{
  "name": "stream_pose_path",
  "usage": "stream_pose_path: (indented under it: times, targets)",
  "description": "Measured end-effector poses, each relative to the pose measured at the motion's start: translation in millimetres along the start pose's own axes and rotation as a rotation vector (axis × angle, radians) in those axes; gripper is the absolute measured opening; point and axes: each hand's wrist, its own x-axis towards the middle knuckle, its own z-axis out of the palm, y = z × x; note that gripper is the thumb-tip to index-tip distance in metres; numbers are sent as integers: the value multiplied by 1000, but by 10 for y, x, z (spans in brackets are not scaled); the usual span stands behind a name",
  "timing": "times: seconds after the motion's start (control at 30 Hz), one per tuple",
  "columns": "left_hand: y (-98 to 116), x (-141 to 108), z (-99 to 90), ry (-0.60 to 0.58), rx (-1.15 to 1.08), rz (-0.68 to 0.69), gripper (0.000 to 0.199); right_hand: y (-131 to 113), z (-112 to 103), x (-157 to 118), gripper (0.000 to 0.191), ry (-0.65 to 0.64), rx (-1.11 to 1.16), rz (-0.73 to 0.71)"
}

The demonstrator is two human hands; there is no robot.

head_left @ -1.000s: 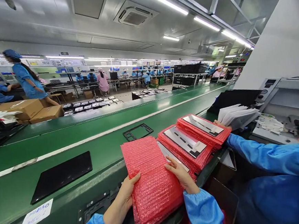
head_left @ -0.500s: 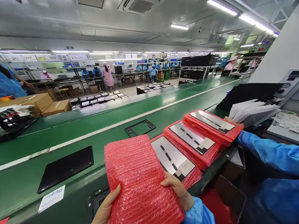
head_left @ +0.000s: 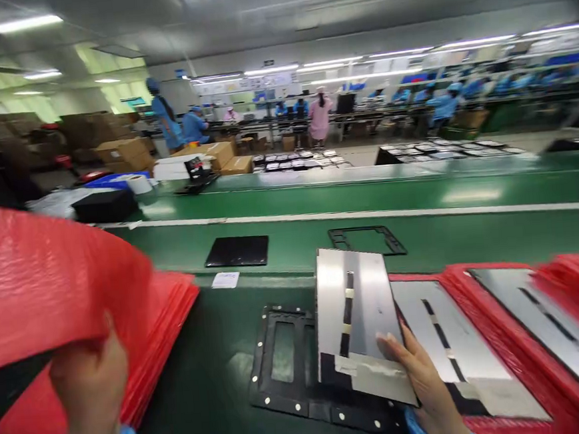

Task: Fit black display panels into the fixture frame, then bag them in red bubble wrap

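Note:
On the left, my left hand (head_left: 92, 379) is closed on the edge of a red bubble-wrap bag (head_left: 59, 282), which is lifted and blurred. Under it lies a pile of red bags (head_left: 169, 307). My right hand (head_left: 422, 374) grips a silver-backed display panel (head_left: 359, 305) by its lower right side, thumb on the silver face. The panel is tilted over a black frame-like tray (head_left: 294, 404) with white dots and covers part of it. To the right, more silver-backed panels (head_left: 459, 337) lie on red bubble bags (head_left: 512, 306).
Further back on the green bench lie a black flat panel (head_left: 237, 251), a thin black frame (head_left: 366, 238) and a white label (head_left: 225, 280). A black box (head_left: 105, 206) stands back left. Several co-workers are across the room.
The view has swung left. Both hands were on a stack of red bubble bags; now my left hand holds a bag at the left and my right hand a display panel over the black tray.

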Motion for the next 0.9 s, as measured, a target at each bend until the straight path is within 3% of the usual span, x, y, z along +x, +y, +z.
stream_pose_path:
  times: [0.07, 0.13, 0.23, 0.37, 0.43, 0.5, 0.57, 0.6, 0.67, 0.77, 0.8, 0.9]
  targets:
    - [-105, 55, -18, 125, 215, 177, 58, 6, -20, 26, 83, 36, -59, 24]
    - [-200, 90, 55, 81, 394, 228, 61, 21, -54, 62, 84, 45, -108, 46]
    - [-416, 58, 258, -70, 587, 87, 57, 42, -114, 108, 80, 44, -164, 67]
    - [-708, -108, 488, -402, 576, -110, 53, 57, -175, 102, 83, 69, -165, 90]
    - [-720, -189, 542, -408, 555, -131, 65, 64, -177, 77, 86, 126, -138, 128]
    - [-611, -256, 581, -291, 515, -63, 74, 64, -137, 47, 89, 203, -87, 171]
    - [-409, -320, 639, -242, 347, 60, 72, 51, -49, 21, 87, 192, -12, 163]
    - [-287, -354, 679, -292, 201, 105, 70, 42, 10, 11, 82, 117, 26, 134]
    - [-25, -415, 780, -559, -174, 110, 71, 39, 135, -5, 73, -79, 100, 106]
    - [365, -451, 944, -976, -699, -12, 90, 127, 287, -34, 67, -333, 208, 198]
    - [483, -442, 996, -1050, -835, -44, 100, 183, 321, -49, 64, -391, 232, 235]
    - [765, -379, 1148, -1126, -1153, -95, 117, 364, 373, -118, 52, -531, 256, 322]
